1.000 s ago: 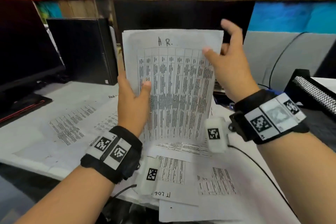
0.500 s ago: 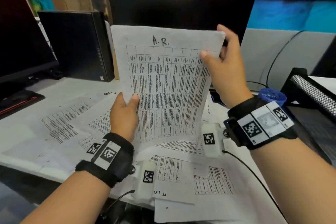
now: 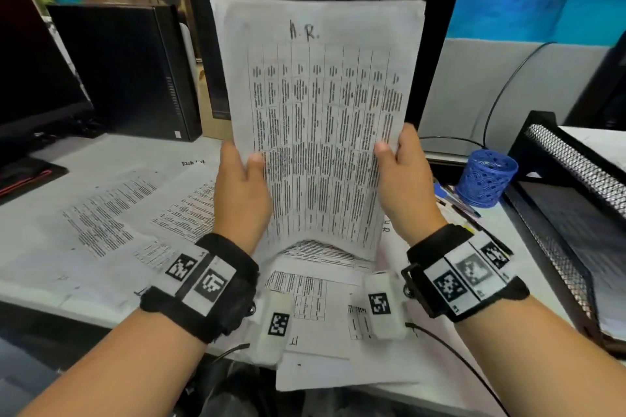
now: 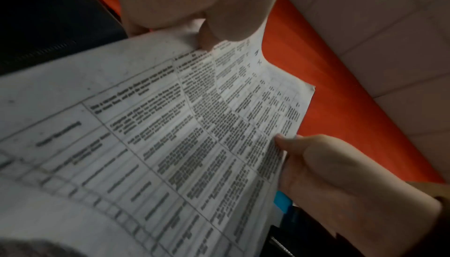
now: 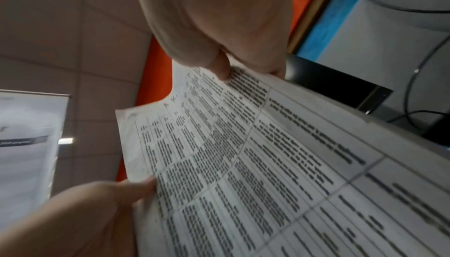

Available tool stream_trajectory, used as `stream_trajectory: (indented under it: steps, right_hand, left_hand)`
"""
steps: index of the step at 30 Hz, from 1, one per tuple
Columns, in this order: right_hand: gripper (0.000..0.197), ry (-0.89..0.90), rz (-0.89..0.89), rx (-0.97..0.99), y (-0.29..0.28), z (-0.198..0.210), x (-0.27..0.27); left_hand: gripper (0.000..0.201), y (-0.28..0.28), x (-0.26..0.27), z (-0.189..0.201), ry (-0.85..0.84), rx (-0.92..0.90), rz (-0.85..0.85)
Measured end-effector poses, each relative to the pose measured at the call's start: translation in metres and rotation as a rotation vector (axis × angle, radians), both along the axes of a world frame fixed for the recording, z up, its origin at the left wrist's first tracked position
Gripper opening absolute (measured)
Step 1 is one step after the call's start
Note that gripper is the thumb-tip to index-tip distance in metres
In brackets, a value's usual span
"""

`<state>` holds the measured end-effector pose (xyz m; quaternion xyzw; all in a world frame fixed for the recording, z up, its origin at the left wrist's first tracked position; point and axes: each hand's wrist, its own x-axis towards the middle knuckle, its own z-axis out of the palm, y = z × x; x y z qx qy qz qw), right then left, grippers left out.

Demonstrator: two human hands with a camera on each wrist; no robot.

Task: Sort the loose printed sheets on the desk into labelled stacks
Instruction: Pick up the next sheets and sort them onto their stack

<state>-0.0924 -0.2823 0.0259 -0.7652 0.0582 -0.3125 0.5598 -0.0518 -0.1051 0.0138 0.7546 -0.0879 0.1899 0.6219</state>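
I hold a printed sheet (image 3: 318,118) upright in front of me, a table of text with "A.R." handwritten at its top. My left hand (image 3: 242,179) pinches its left edge, thumb on the front. My right hand (image 3: 399,166) pinches the right edge at the same height. The same sheet (image 4: 194,136) fills the left wrist view, with my left hand (image 4: 209,35) at the top and my right hand (image 4: 316,161) at the lower right. In the right wrist view the sheet (image 5: 243,165) runs from my right hand (image 5: 224,68) to my left hand (image 5: 121,190). More loose printed sheets (image 3: 111,217) lie spread over the desk below.
A black computer case (image 3: 125,68) and a monitor (image 3: 30,78) stand at the back left, another dark screen (image 3: 437,44) behind the sheet. A blue mesh pen cup (image 3: 484,178) and a black mesh paper tray (image 3: 572,200) stand at the right. Sheets (image 3: 325,349) overhang the near desk edge.
My right hand has slid down from the sheet's top right corner to its right edge, level with my left hand. The sheet now stands straighter and higher.
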Motion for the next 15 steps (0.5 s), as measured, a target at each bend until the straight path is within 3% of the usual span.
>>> stream_trajectory:
  steps: [4,9,15]
  right_hand:
    - [0.024,0.001,-0.003,-0.024,0.004,-0.015,-0.01]
    - [0.042,0.371,0.044,-0.023,-0.005,-0.047,-0.009]
    - [0.033,0.421,0.057,0.073,-0.022,-0.052,-0.017]
  left_hand:
    - [0.03,-0.009,-0.015,-0.008,-0.016,0.042,0.011]
    - [0.035,-0.013,-0.009,-0.033,0.22,0.05,-0.033]
    - [0.029,-0.013,0.003,-0.04,0.349,0.062,0.003]
